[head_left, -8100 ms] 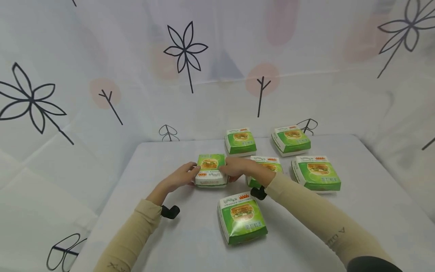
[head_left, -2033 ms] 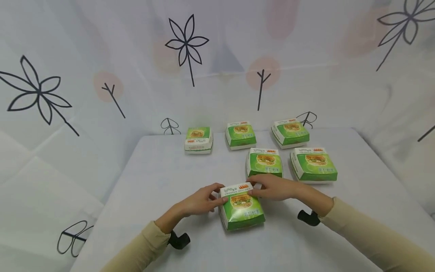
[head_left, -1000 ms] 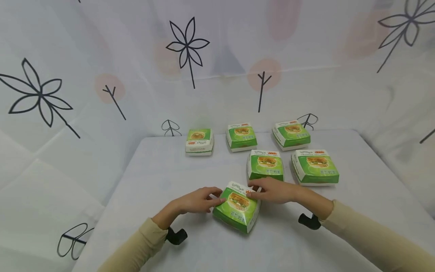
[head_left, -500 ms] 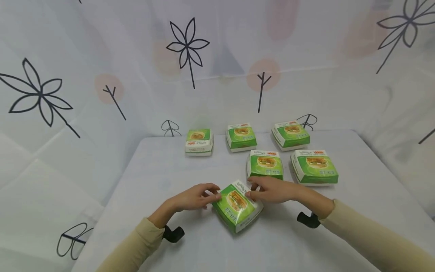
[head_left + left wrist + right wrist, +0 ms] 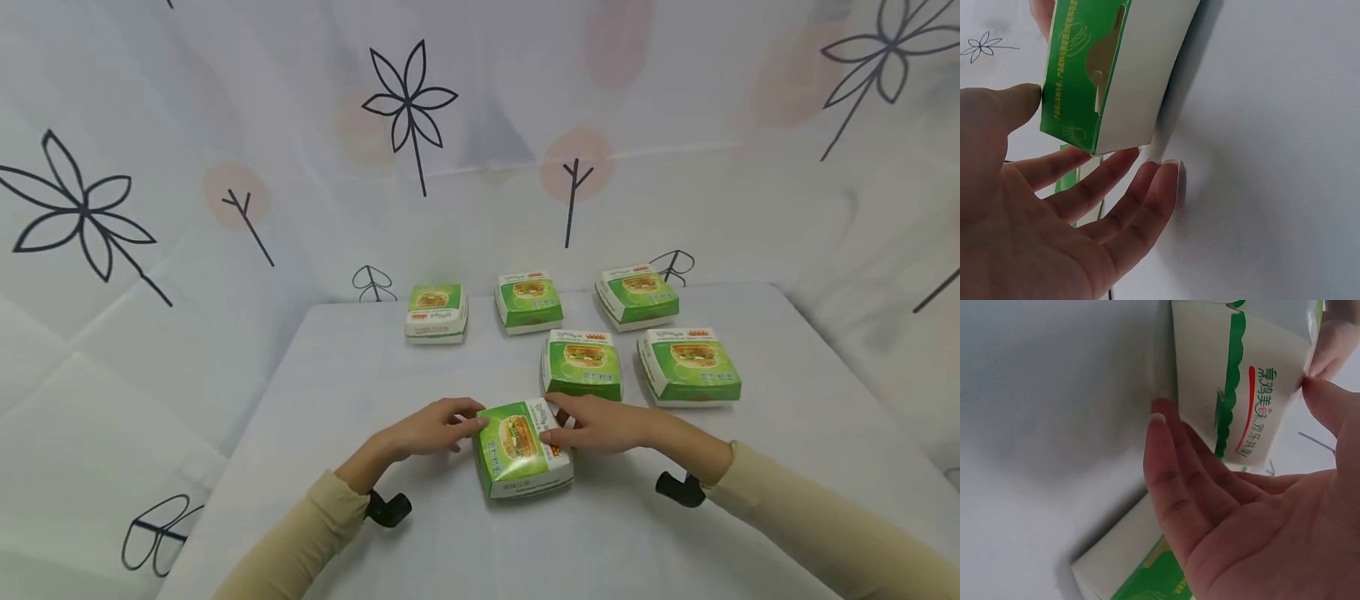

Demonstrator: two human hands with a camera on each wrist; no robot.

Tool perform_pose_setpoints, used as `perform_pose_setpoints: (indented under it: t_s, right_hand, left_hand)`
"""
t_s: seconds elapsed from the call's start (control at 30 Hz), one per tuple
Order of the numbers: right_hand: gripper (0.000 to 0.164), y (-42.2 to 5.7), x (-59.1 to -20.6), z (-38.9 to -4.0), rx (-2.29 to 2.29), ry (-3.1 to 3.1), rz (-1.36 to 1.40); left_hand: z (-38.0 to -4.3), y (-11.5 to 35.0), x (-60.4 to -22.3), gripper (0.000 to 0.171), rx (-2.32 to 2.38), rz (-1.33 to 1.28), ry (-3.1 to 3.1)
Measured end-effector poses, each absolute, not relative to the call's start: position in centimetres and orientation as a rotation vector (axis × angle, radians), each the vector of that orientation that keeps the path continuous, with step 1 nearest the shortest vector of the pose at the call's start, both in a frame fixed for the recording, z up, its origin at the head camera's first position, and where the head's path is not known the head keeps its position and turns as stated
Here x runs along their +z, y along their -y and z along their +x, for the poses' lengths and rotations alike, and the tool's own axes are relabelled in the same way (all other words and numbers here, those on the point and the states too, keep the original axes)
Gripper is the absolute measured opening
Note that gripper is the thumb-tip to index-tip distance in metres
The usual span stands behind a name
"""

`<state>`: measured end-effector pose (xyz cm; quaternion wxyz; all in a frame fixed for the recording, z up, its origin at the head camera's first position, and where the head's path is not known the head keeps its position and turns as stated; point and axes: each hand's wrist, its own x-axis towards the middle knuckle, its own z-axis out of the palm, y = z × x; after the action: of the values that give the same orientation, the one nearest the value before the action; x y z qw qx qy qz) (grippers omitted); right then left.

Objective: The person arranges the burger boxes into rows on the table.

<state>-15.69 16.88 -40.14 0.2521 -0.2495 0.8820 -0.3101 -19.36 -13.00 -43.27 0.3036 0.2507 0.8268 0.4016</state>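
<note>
A green-and-white burger box [image 5: 517,454] with a burger picture lies at the front of the table, its white lettered strip facing right. My left hand [image 5: 433,432] holds its far left corner, thumb on the top edge. In the left wrist view that thumb presses the green side of the box [image 5: 1129,75], with fingertips at the lower corner. My right hand [image 5: 603,423] grips the right side, thumb on the lid. The right wrist view shows its thumb at the upper edge and fingers along the white side of the box [image 5: 1241,381].
Close behind my right hand sits another burger box [image 5: 583,362], with a further box [image 5: 692,367] to its right. Along the table's back edge stand three more: a left box [image 5: 437,312], a middle box [image 5: 528,302] and a right box [image 5: 637,296]. A patterned white cloth [image 5: 480,167] hangs behind.
Between my hands the front box has turned clockwise about a quarter turn, its white strip moving from the far side to the right. The box held earliest now sits at back left.
</note>
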Motion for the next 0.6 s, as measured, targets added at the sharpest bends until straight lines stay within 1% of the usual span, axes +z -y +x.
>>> perform_pose_setpoints:
  t_s: [0.13,0.17,0.4,0.53,0.6]
  right_hand:
    - [0.073,-16.6,-39.9,-16.0,-0.842,-2.434,-0.675]
    - [0.072,-16.6,-39.8,-16.1,-0.847,-2.438,-0.676]
    - [0.060,-16.2,-39.7,-16.7,-0.833,-2.444,-0.761]
    - [0.053,-16.1,-39.6,-16.3,-0.803,-2.452,-0.725]
    - [0.052,-16.1,-39.6,-16.2,-0.791,-2.455,-0.713]
  left_hand:
    - [-18.8,13.4,-43.1,0.044,1.092,0.629,-2.202]
    - [-18.6,13.4,-43.1,0.045,1.100,0.625,-2.203]
    - [-18.5,13.0,-43.3,0.047,1.099,0.609,-2.221]
    - [-19.0,12.5,-43.3,0.047,1.107,0.584,-2.250]
    - [-19.3,12.3,-43.4,0.048,1.112,0.582,-2.258]
